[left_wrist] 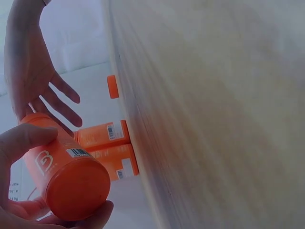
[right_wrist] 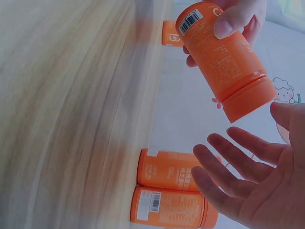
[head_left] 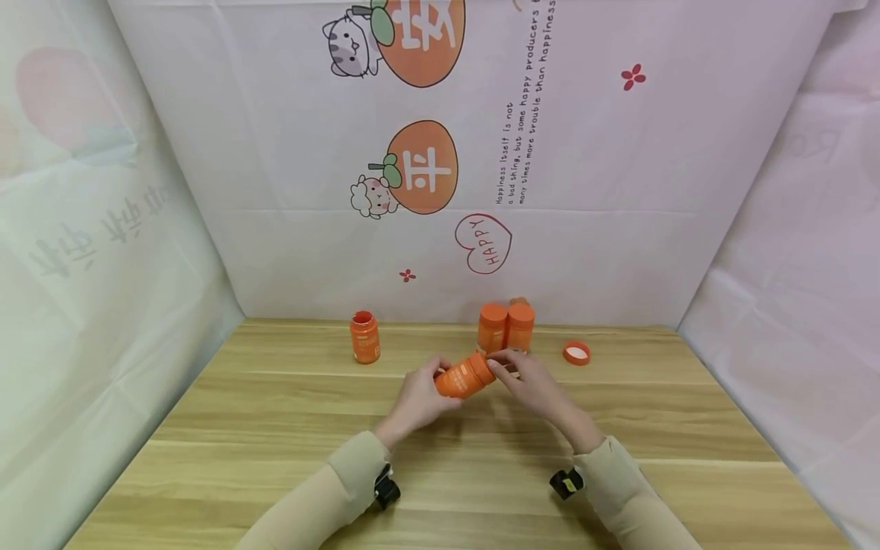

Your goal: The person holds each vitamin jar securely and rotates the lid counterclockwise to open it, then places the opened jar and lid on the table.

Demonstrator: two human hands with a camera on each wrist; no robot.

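My left hand (head_left: 418,395) grips an orange capped bottle (head_left: 459,380) round its body, tilted with the cap up toward the right. In the left wrist view the bottle's base (left_wrist: 78,190) faces the camera. My right hand (right_wrist: 257,179) is beside the cap (right_wrist: 250,99), its fingers spread and nothing held in them. The thumb tip is very near the cap's edge; whether it touches, I cannot tell. Behind the hands, two more orange bottles with caps on, one (head_left: 491,327) and another (head_left: 520,327), stand side by side on the table.
An uncapped orange bottle (head_left: 365,338) stands at the back left of the wooden table (head_left: 275,428). A loose orange cap (head_left: 576,353) with a white inside lies at the back right. White printed sheeting (head_left: 309,252) rises behind the table and on both sides.
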